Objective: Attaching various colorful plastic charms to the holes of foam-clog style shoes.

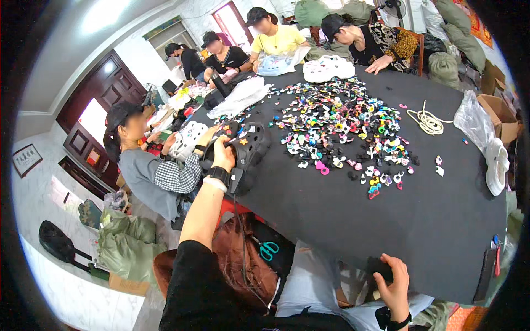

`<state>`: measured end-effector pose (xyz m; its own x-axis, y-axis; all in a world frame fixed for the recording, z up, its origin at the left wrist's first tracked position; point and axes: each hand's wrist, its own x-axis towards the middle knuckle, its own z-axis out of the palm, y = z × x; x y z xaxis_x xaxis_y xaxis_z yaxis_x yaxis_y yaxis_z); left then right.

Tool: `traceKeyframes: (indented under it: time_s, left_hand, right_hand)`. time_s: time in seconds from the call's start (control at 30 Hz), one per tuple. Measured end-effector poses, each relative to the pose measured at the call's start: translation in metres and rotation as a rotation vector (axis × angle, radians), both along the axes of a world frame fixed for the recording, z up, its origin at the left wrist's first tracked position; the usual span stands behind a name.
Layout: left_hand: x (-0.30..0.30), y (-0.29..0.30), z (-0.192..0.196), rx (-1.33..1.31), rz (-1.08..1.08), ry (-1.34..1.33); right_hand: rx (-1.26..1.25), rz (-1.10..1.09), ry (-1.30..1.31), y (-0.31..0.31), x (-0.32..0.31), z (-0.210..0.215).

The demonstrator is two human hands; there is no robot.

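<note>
Head view: the left hand [223, 155] grips black clogs [254, 144]; the right hand [394, 280] curls beside the table [331, 220], its grasp unclear.

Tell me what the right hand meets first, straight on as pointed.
Probably the colourful charm pile, if the right hand clears the black tabletop; depth is unclear, so it might catch the near edge first.

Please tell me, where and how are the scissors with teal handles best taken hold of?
The scissors are probably best gripped by their teal handle loops, coming from above and the right: the loops show uncovered, and the blades seem to point away, toward the picture's upper left. I would use the right hand, because the left hand holds black clogs.
</note>
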<state>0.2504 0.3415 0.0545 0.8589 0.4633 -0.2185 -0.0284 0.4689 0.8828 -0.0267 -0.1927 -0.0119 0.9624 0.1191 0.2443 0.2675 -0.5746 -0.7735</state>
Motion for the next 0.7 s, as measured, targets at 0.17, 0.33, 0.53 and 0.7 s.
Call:
traceKeyframes:
  time_s: [0.17, 0.33, 0.53, 0.7]
  left_hand:
    - [0.008, 0.067, -0.004, 0.074, 0.026, 0.107]
    - [0.006, 0.090, -0.003, 0.172, -0.183, 0.238]
    - [-0.032, 0.077, 0.032, 0.143, -0.297, 0.186]
    - [-0.111, 0.007, 0.036, 1.388, -0.025, -0.070]
  right_hand:
    - [0.018, 0.040, -0.022, 0.008, 0.002, 0.003]
    - [-0.009, 0.033, -0.026, 0.014, 0.000, 0.011]
    - [-0.023, 0.025, -0.004, 0.012, 0.001, 0.011]
    - [-0.034, 0.043, -0.001, 0.014, 0.004, 0.018]
